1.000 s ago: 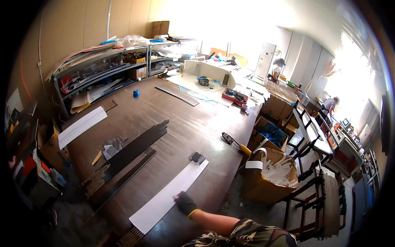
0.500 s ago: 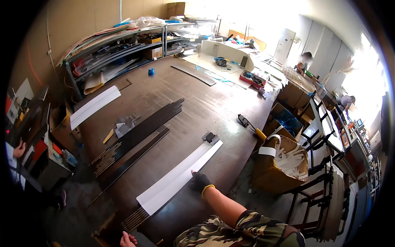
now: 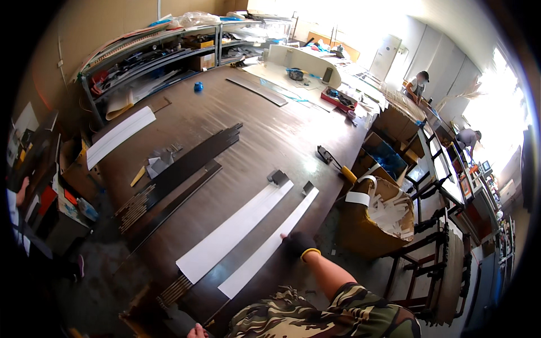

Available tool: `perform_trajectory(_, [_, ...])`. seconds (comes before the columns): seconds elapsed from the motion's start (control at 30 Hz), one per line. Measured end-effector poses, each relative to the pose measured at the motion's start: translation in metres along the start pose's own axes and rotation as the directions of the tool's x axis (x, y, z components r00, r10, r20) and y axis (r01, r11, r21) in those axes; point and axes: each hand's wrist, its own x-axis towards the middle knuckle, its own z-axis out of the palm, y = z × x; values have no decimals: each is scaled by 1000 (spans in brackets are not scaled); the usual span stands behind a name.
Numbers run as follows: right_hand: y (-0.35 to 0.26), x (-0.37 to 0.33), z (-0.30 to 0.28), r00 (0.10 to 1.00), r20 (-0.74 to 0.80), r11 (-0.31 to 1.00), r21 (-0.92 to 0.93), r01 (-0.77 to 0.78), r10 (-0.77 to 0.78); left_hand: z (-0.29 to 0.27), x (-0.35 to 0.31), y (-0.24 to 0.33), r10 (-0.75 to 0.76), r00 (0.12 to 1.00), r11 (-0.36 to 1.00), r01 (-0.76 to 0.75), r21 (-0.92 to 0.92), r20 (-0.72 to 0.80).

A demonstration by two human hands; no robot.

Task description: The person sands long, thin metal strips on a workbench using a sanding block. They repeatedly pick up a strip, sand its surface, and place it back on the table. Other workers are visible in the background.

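Left hand (image 3: 195,331) shows only at the near edge of the table (image 3: 265,132); finger state cannot be told. Right hand (image 3: 297,244), in a black glove, rests on the narrow white strip (image 3: 269,247); fingers (image 3: 286,239) flat, not pinching. Wider white strip (image 3: 234,230) lies just left. Black strips (image 3: 186,169) lie farther left.

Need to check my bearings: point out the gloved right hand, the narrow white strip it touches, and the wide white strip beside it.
right hand (image 3: 297,243): head view, back of the black glove.
narrow white strip (image 3: 265,250): head view, mid-length.
wide white strip (image 3: 236,230): head view, middle of its face.
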Motion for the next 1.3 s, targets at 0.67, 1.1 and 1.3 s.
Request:
perform_trajectory(0.67, [-90,-141,128,376,-15,374,-132,918,-927,34,33,40,728,647,438,-693,573,227])
perform_trajectory(1.1, [-132,-138,75,453,-19,451,-128,883,-891,35,40,48,783,533,221,-722,656,322])
perform_trajectory(1.3, [-152,-118,96,514,340,447,-259,856,-787,45,51,31,731,618,338,-696,633,289])
